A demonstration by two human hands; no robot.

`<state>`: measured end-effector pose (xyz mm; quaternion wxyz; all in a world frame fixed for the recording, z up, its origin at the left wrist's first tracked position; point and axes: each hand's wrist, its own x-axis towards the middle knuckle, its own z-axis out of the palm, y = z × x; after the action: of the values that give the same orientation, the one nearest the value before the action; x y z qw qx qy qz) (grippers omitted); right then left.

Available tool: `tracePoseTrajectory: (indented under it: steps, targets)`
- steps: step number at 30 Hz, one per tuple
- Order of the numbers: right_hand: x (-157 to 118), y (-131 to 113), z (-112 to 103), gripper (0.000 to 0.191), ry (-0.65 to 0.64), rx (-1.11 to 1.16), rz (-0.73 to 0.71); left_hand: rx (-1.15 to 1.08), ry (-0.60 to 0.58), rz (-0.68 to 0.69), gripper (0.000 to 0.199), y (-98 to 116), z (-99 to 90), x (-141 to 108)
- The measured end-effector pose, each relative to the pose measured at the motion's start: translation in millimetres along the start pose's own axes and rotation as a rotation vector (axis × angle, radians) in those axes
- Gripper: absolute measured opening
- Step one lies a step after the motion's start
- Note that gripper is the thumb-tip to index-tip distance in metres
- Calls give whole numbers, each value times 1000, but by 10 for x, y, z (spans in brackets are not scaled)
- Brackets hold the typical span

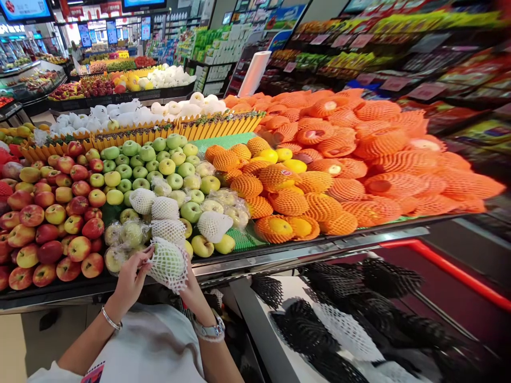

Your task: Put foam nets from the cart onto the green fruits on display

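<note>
A green apple in a white foam net (169, 264) is held between my two hands at the front edge of the fruit display. My left hand (133, 274) pinches the net's left end with thumb and fingers. Around the right side of the same fruit my right hand (191, 287) is wrapped, its fingers partly hidden behind the net. Just beyond lie more white-netted fruits (164, 208) and clear-bagged apples (131, 232). Loose green apples (147, 153) spread behind them, and red apples (50, 252) are piled to the left.
Orange-netted fruits (287, 202) and a large orange-wrapped pile (395, 183) fill the display's right side. A metal rail (319, 244) runs along its front. At the lower right is a box (275, 324) with black and white nets, beside a red bar (451, 266).
</note>
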<state>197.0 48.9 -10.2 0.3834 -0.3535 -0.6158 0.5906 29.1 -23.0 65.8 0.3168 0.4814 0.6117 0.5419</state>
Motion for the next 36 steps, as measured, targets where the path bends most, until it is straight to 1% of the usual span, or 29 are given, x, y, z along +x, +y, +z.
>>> tracePoseTrajectory:
  steps: [2, 3, 7, 9, 11, 13, 14, 16, 19, 22, 24, 27, 30, 33, 36]
  targets:
    - [19, -60, -21, 69, -2, -8, 27, -18, 3, -9, 16, -13, 21, -17]
    - [35, -109, -21, 68, -6, 0, 37, -30, 14, -18, 17, -17, 32, -22]
    - [90, -271, 61, 80, -36, 121, 25, -80, 62, -52, 22, -11, 45, -14]
    - [90, -264, 128, 84, -20, 172, 27, -108, 45, -61, 22, 0, 35, -3]
    - [66, -208, 190, 85, 41, 197, 50, -129, 22, -63, 22, 0, 33, 0]
    - [28, -143, 244, 86, 102, 210, 73, -146, 45, -58, 23, -21, 52, -9]
    - [8, -118, 271, 86, 121, 215, 81, -161, 66, -61, 27, -37, 68, -15]
    - [-27, -89, 324, 88, 137, 224, 93, -205, 92, -84, 43, -75, 104, -26]
    - [-54, -75, 398, 85, 142, 237, 110, -240, 51, -104, 67, -124, 127, -29]
    - [-53, -51, 453, 84, 160, 229, 92, -214, 17, -89, 80, -167, 111, -20]
    - [-51, -34, 481, 81, 186, 187, 49, -218, 45, -126, 81, -198, 101, -22]
    - [-61, -25, 518, 71, 208, 117, -45, -232, 147, -196, 74, -236, 97, -40]
    - [-69, 4, 528, 61, 214, 136, -138, -211, 218, -181, 69, -251, 72, -62]
    - [-67, 92, 491, 55, 225, 186, -226, -180, 211, -184, 66, -260, 14, -69]
    - [-61, 176, 427, 56, 143, 216, -235, -134, 154, -207, 63, -274, -29, -67]
